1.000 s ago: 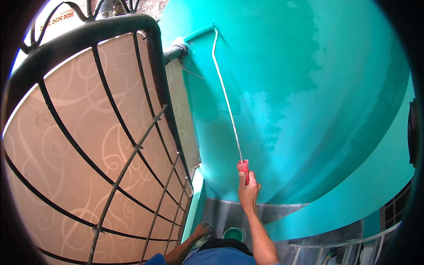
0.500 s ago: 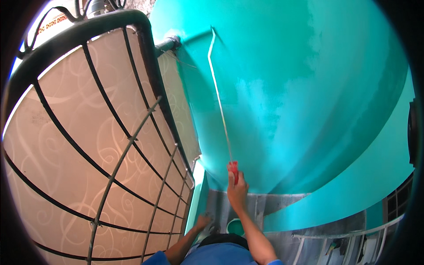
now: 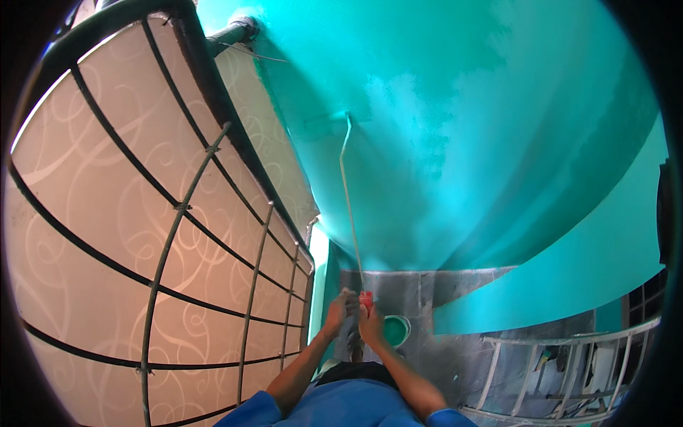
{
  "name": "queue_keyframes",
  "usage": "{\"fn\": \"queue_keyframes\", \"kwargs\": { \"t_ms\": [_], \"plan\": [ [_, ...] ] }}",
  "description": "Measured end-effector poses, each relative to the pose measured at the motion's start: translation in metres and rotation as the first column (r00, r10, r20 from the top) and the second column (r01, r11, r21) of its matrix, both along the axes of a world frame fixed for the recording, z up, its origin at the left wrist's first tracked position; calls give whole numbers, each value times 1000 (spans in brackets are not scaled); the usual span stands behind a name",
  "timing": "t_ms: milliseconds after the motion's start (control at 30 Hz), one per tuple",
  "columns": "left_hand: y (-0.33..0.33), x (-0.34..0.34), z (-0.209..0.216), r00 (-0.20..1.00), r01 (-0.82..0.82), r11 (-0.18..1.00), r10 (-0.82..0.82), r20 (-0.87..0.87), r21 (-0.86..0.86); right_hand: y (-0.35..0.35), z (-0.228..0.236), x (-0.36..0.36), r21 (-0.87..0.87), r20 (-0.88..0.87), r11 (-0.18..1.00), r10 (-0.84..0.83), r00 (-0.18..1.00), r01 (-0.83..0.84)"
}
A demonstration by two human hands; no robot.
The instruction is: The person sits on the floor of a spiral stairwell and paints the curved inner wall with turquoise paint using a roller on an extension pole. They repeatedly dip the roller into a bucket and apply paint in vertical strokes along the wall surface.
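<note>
My right hand (image 3: 371, 326) is closed around the red handle of a paint roller (image 3: 346, 185), low in front of my body. From there its long thin bent rod runs up to the turquoise wall (image 3: 455, 185), where the roller head, coated in the same colour, meets the surface. Close to the left of the handle is my left hand (image 3: 339, 313), raised; its fingers are blurred, and whether it touches the handle is unclear. A bucket (image 3: 408, 336) of green paint stands on the floor just right of my right hand.
A dark metal railing (image 3: 213, 92) with crossing bars fills the left side, before a beige swirl-patterned surface (image 3: 92, 235). A pipe (image 3: 231, 35) joins the railing to the wall at the top. At lower right lies a pale ladder (image 3: 526, 377), below a curved turquoise edge (image 3: 541, 299).
The roller head has come down the wall, and my right hand has lowered with the handle toward my body. My left hand has risen beside it. The view has shifted, showing more of the bucket.
</note>
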State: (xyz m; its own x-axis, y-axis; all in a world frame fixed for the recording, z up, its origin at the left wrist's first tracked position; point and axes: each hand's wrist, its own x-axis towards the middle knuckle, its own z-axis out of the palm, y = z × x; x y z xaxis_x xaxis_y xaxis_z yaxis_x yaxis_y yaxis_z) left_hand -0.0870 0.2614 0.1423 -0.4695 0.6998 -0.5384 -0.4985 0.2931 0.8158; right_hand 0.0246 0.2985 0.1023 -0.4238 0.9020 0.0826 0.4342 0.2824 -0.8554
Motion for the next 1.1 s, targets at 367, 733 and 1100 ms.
{"fn": "queue_keyframes", "kwargs": {
  "t_ms": [367,733,1100],
  "plan": [
    [-101,39,-117,885,198,952,-276,-376,-232,-43,-42,100,93,62,980,-181,982,175],
    [-222,76,-99,821,148,707,-478,-313,-691,11,-49,94,38,-85,988,-146,986,149],
    [-223,98,-104,570,121,606,-691,-445,-786,63,48,3,122,-202,983,-113,973,140]
  ]
}}
